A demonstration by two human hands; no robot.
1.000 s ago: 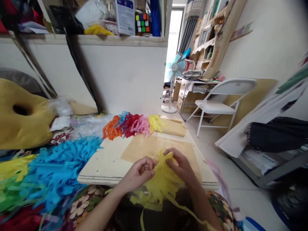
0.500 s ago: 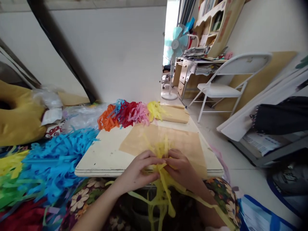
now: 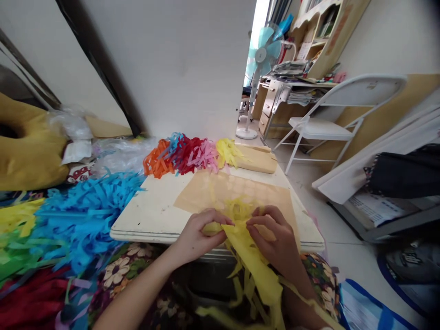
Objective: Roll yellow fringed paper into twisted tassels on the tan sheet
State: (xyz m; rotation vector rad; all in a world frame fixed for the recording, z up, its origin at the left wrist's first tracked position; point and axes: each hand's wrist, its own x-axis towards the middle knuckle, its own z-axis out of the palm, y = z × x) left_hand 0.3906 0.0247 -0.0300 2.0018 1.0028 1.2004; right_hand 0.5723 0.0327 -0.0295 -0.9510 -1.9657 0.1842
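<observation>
My left hand [image 3: 197,233] and my right hand [image 3: 275,238] both pinch a bundle of yellow fringed paper strips [image 3: 252,261] at the near edge of a small cream table [image 3: 147,220]. The strips trail down over my lap in a flowered garment. Part of the fringe bunches up between my fingertips, over a tan sheet [image 3: 240,192] that lies on the table. At the table's far edge sits a row of fringed paper bundles [image 3: 189,156] in orange, blue, red, pink and yellow.
A heap of blue, yellow, green and red fringed paper [image 3: 68,215] lies to the left. A yellow cushion [image 3: 27,151] and plastic bags sit beyond it. A wooden board [image 3: 259,160] lies at the table's far right. A white folding chair [image 3: 330,128], a fan [image 3: 263,55] and a desk stand behind.
The camera tilted down and shifted slightly. My hands moved a little apart along the yellow strips, and the hanging part now shows as a wider flat band.
</observation>
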